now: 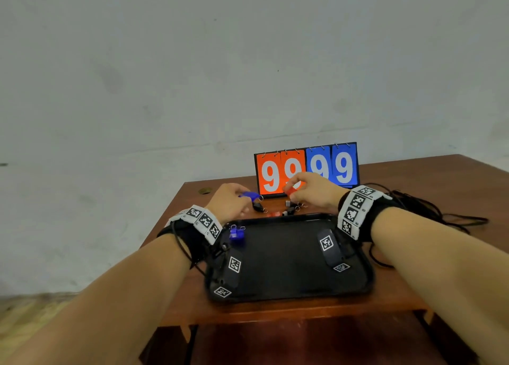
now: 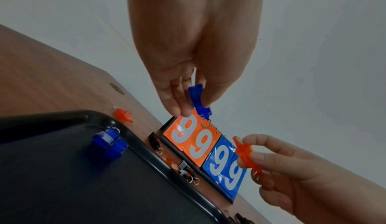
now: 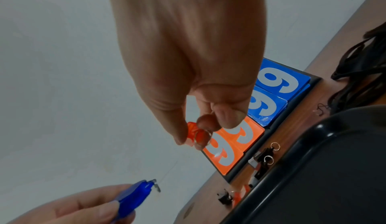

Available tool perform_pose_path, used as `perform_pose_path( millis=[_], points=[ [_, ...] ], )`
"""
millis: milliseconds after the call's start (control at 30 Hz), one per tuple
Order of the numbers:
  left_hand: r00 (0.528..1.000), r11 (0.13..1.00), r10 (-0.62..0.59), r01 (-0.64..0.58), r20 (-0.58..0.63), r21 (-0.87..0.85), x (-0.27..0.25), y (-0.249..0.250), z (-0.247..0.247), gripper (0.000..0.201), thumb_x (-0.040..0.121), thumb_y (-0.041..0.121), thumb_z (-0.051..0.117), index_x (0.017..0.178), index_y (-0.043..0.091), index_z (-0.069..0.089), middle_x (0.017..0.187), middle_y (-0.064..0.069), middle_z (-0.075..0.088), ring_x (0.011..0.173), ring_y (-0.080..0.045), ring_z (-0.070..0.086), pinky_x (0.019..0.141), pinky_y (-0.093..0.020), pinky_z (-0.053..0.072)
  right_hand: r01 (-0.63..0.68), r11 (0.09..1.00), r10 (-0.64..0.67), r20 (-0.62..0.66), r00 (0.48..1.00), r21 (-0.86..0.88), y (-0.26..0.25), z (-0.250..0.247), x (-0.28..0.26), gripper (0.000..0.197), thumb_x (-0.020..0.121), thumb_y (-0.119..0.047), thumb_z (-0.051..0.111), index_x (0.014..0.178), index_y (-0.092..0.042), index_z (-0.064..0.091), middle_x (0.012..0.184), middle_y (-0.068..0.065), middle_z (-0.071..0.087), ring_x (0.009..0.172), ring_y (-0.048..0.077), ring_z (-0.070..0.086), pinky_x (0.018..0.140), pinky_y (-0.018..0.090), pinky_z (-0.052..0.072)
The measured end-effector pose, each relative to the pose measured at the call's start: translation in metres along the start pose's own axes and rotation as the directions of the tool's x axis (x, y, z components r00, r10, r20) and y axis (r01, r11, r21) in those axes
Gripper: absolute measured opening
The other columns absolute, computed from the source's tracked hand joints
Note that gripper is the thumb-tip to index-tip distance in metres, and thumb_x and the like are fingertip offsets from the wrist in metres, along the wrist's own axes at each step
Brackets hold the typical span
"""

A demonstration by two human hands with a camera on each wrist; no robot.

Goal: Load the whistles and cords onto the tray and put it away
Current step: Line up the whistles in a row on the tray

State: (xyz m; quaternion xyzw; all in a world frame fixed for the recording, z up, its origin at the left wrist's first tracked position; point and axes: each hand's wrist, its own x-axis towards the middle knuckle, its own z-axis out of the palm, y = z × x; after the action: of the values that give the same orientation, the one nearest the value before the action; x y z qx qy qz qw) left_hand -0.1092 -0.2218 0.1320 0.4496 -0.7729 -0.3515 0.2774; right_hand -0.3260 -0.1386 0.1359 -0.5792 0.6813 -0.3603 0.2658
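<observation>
Dim, flat light; wide-angle bending at edges, wrist views slightly soft.

Cords: black tangle, partly hidden behind right wrist; strand count unreadable.
Loose whistles beyond tray: small, blurred, number unclear.
Scoreboard: lower part covered by right hand.
Orange whistle: mostly hidden by fingers.
</observation>
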Motion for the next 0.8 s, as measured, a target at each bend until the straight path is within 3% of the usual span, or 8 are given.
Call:
perform_pose_path(
  millis=[67, 133, 267, 333, 433, 567, 800],
  points=[
    [1.000, 1.000, 0.016, -0.016, 0.004, -0.010, -0.010, 0.007, -0.003, 0.020, 0.098, 0.016, 0.057, 0.116, 0.008, 0.063, 0.091, -0.012, 0.072, 0.073, -0.015, 0.067, 0.071, -0.026, 0.059, -0.013, 0.997, 0.012, 0.009, 1.000, 0.080, -0.009, 0.002, -0.010, 0.020, 0.090, -0.012, 0.065, 0.106, -0.024, 0.063, 0.102, 0.001, 0.066, 0.074, 0.014, 0.066, 0.069, 0.030, 0.061],
    [1.000, 0.999, 0.025, -0.025, 0.015, -0.020, -0.017, 0.015, -0.005, 0.017, 0.099, 0.021, 0.056, 0.105, 0.009, 0.066, 0.085, -0.012, 0.072, 0.072, -0.017, 0.067, 0.075, -0.031, 0.060, -0.037, 0.992, 0.034, 0.028, 0.999, 0.122, -0.016, 0.003, -0.019, 0.018, 0.093, -0.013, 0.061, 0.109, -0.023, 0.061, 0.091, 0.004, 0.071, 0.058, 0.007, 0.056, 0.052, 0.021, 0.049],
    [0.998, 1.000, 0.021, -0.021, 0.057, -0.012, -0.028, 0.026, -0.006, 0.014, 0.098, 0.024, 0.059, 0.090, 0.015, 0.066, 0.084, -0.012, 0.072, 0.073, -0.019, 0.068, 0.077, -0.032, 0.061, -0.095, 0.973, 0.082, 0.073, 0.994, 0.209, -0.023, 0.002, -0.030, 0.019, 0.096, -0.012, 0.055, 0.114, -0.019, 0.059, 0.091, 0.011, 0.075, 0.061, 0.012, 0.058, 0.057, 0.026, 0.045],
    [0.996, 1.000, 0.010, -0.009, 0.089, -0.018, -0.033, 0.029, -0.005, 0.008, 0.097, 0.020, 0.061, 0.098, 0.013, 0.065, 0.089, -0.012, 0.073, 0.076, -0.020, 0.070, 0.077, -0.031, 0.061, -0.109, 0.964, 0.087, 0.102, 0.991, 0.244, -0.027, 0.002, -0.035, 0.019, 0.097, -0.010, 0.056, 0.114, -0.017, 0.059, 0.094, 0.014, 0.075, 0.063, 0.013, 0.059, 0.059, 0.026, 0.047],
    [0.995, 0.998, -0.019, 0.025, 0.101, -0.051, -0.036, 0.033, -0.003, 0.019, 0.093, 0.010, 0.065, 0.111, 0.012, 0.059, 0.094, -0.014, 0.071, 0.076, -0.021, 0.071, 0.078, -0.036, 0.062, -0.113, 0.954, 0.080, 0.130, 0.988, 0.278, -0.030, 0.003, -0.040, 0.022, 0.095, -0.009, 0.060, 0.116, -0.015, 0.056, 0.098, 0.018, 0.074, 0.062, 0.015, 0.059, 0.057, 0.025, 0.049],
    [0.996, 0.997, -0.021, 0.027, 0.088, -0.069, -0.040, 0.033, -0.004, 0.025, 0.088, 0.002, 0.068, 0.108, 0.010, 0.057, 0.097, -0.018, 0.069, 0.068, -0.021, 0.069, 0.075, -0.040, 0.062, -0.110, 0.951, 0.075, 0.128, 0.989, 0.291, -0.031, 0.007, -0.044, 0.027, 0.094, -0.006, 0.060, 0.118, -0.014, 0.053, 0.099, 0.019, 0.074, 0.061, 0.014, 0.059, 0.059, 0.026, 0.051],
    [0.996, 0.995, -0.039, 0.046, 0.075, -0.092, -0.039, 0.030, -0.007, 0.022, 0.085, -0.002, 0.069, 0.102, 0.009, 0.060, 0.094, -0.017, 0.070, 0.064, -0.019, 0.068, 0.067, -0.030, 0.061, -0.053, 0.957, 0.020, 0.118, 0.993, 0.285, -0.035, 0.011, -0.047, 0.027, 0.094, -0.001, 0.057, 0.120, -0.010, 0.059, 0.103, 0.016, 0.068, 0.074, 0.016, 0.062, 0.065, 0.024, 0.055]
  ],
)
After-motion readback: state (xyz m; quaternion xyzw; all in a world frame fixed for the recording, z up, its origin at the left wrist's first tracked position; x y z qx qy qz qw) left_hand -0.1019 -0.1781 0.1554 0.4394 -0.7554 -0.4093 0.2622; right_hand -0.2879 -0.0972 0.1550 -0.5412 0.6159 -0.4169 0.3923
